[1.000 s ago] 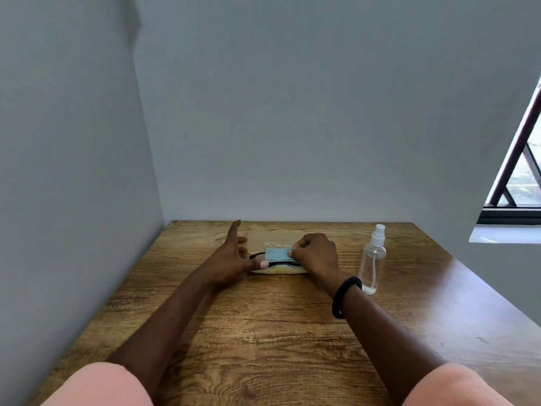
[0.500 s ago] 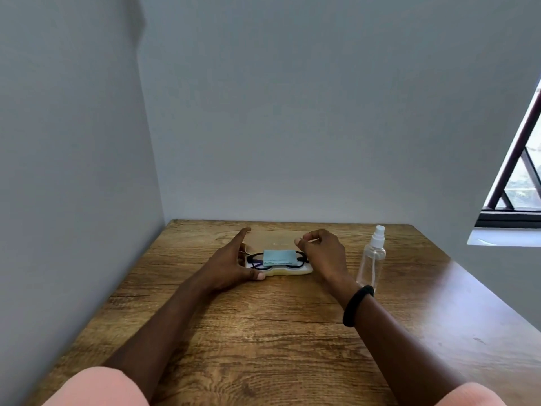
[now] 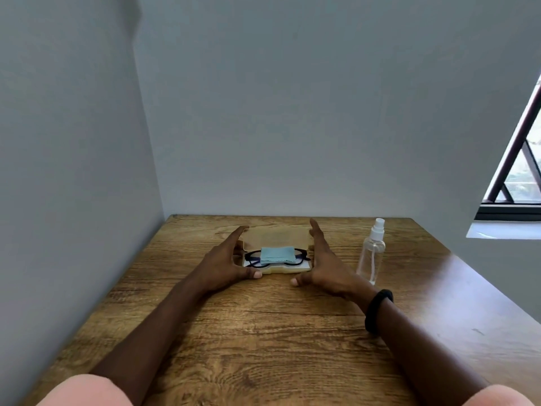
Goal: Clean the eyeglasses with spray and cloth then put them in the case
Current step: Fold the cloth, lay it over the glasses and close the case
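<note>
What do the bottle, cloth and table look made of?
Bottle: likely clear plastic; see-through body, white spray top. Cloth: soft light-blue fabric, probably microfibre; matte, folded flat. Table: wood or wood-look laminate; brown grain, slight sheen.

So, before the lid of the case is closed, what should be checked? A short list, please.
1. Eyeglasses lie inside the case: ok.
2. Cloth sits on the eyeglasses, within the rim: ok.
3. Lid is open: ok.
4. Left hand and right hand flank the case, fingers straight: ok.
5. Spray bottle stands upright, apart from the case: ok.
6. Lenses are clean: cannot tell.
</note>
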The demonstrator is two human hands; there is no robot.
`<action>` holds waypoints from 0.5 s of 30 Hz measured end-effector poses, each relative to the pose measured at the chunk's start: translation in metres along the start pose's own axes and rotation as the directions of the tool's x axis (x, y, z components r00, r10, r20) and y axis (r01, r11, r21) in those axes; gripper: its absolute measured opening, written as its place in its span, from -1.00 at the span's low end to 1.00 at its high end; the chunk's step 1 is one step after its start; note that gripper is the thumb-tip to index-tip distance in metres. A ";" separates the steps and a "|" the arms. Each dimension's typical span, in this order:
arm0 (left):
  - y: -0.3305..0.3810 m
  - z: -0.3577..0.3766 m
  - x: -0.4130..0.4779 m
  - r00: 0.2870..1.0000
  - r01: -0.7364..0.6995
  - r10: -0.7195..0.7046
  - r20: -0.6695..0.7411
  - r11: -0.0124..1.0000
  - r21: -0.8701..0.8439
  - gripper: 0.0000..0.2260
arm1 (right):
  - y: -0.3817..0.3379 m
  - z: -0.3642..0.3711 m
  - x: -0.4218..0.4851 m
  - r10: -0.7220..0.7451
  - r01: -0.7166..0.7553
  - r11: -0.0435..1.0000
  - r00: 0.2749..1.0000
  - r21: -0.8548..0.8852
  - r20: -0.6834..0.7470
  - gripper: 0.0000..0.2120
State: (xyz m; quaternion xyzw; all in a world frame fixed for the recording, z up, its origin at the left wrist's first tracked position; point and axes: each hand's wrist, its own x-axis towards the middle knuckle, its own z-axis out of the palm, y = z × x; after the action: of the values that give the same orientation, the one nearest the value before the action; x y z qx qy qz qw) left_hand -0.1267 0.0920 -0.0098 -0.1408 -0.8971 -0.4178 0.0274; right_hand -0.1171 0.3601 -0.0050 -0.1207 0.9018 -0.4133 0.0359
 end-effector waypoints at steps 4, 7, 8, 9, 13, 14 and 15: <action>0.000 0.007 -0.005 0.999 -0.012 0.011 -0.036 1.000 -0.014 -0.01 | 0.002 0.001 0.000 0.002 -0.003 1.000 0.999 -0.031 -0.037 0.26; 0.000 0.008 -0.006 0.998 -0.019 0.018 -0.052 1.000 -0.015 -0.03 | 0.004 0.004 -0.003 -0.014 0.011 1.000 0.993 -0.021 -0.121 0.13; 0.000 0.008 -0.007 0.998 -0.021 0.020 -0.055 1.000 -0.014 -0.03 | 0.004 0.004 -0.004 -0.020 0.018 1.000 0.991 -0.014 -0.136 0.10; 0.000 0.008 -0.007 0.998 -0.020 0.020 -0.058 1.000 -0.009 -0.03 | 0.004 0.005 -0.004 -0.022 0.020 1.000 0.989 -0.016 -0.145 0.08; 0.002 0.009 -0.010 0.996 -0.009 0.011 -0.088 1.000 0.028 -0.06 | 0.004 0.006 -0.004 -0.012 0.005 0.999 0.988 -0.045 -0.152 -0.03; 0.003 0.010 -0.012 0.995 -0.020 0.023 -0.099 0.999 0.033 -0.13 | 0.004 0.005 -0.004 -0.016 0.008 0.999 0.988 -0.051 -0.155 -0.11; 0.003 0.010 -0.013 0.993 -0.042 0.046 -0.109 0.998 0.036 -0.23 | 0.004 0.005 -0.003 -0.029 0.018 0.998 0.987 -0.068 -0.158 -0.22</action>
State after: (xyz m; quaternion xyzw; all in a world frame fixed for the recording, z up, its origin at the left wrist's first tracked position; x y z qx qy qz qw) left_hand -0.1129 0.0990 -0.0162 -0.1370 -0.8978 -0.4092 0.0884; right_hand -0.1137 0.3597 -0.0119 -0.0989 0.9136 -0.3918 -0.0451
